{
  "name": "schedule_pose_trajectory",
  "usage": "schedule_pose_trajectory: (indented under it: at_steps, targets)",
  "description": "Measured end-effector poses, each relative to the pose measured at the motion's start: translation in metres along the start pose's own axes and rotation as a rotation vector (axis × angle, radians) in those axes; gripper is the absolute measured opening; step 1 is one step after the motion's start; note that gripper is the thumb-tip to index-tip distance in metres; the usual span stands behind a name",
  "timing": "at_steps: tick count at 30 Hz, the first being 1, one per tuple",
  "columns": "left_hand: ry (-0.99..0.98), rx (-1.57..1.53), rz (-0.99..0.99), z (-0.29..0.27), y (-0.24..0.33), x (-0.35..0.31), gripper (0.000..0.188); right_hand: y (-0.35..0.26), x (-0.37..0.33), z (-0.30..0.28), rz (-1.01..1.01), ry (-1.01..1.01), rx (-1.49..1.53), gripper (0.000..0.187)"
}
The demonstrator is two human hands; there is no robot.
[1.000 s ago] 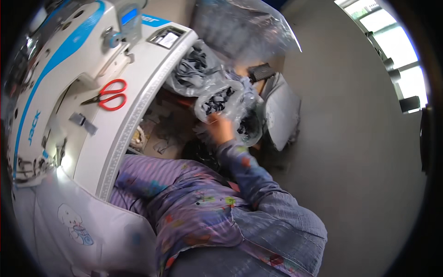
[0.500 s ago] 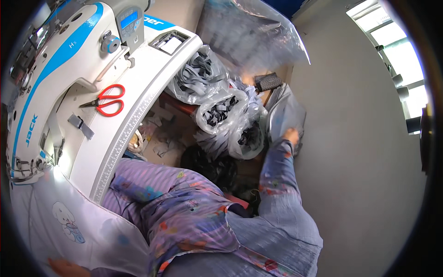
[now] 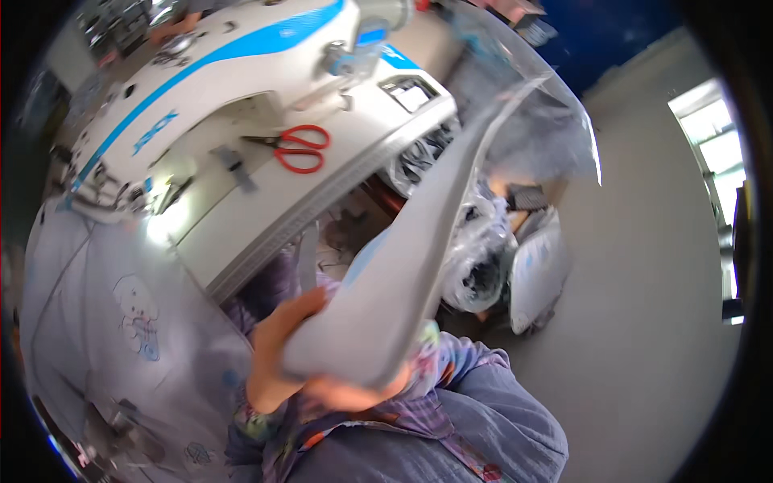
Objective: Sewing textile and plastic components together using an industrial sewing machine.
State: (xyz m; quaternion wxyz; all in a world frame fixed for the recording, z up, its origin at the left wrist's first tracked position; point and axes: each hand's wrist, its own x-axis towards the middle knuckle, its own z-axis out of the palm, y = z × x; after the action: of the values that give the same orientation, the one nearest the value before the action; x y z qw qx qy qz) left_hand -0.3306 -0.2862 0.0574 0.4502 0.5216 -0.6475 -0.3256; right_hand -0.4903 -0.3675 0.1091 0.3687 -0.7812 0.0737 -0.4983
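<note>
A long, folded piece of pale grey cloth (image 3: 386, 290) rises in front of my body, blurred by motion, with a bluish patch on its left side. My left hand (image 3: 278, 350) is closed on its lower left edge, thumb and fingers around it. At its bottom end my right hand (image 3: 354, 394) grips it, partly hidden by the cloth and smeared. To the left, pale cloth with a printed white puppy (image 3: 137, 310) hangs over the front of the sewing machine (image 3: 217, 64). Red-handled scissors (image 3: 302, 149) lie on the machine bed, beside a small grey strip (image 3: 233, 167).
A stack of pale folded cloth (image 3: 535, 278) leans by the wall at right. Next to it stand clear plastic bags (image 3: 475, 274) of fabric scraps. A large clear plastic sheet (image 3: 547, 121) hangs behind the table. Another person's arm (image 3: 181, 28) shows at the far left.
My right hand has come back from the stack at right with a piece of cloth. My left hand has risen from the lower left to grip it. The view has shifted.
</note>
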Motion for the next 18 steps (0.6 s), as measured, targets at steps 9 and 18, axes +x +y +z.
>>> schedule_pose_trajectory:
  at_steps: [9,18]
  targets:
    - [1.082,0.212,-0.741,-0.208,0.011,-0.267,0.034,0.068,0.033,0.094,0.076,-0.534,-0.076,0.049]
    - [0.854,1.464,-0.776,-0.266,-0.026,-0.192,0.046,0.132,0.037,0.2,-0.036,-0.62,-0.429,0.064]
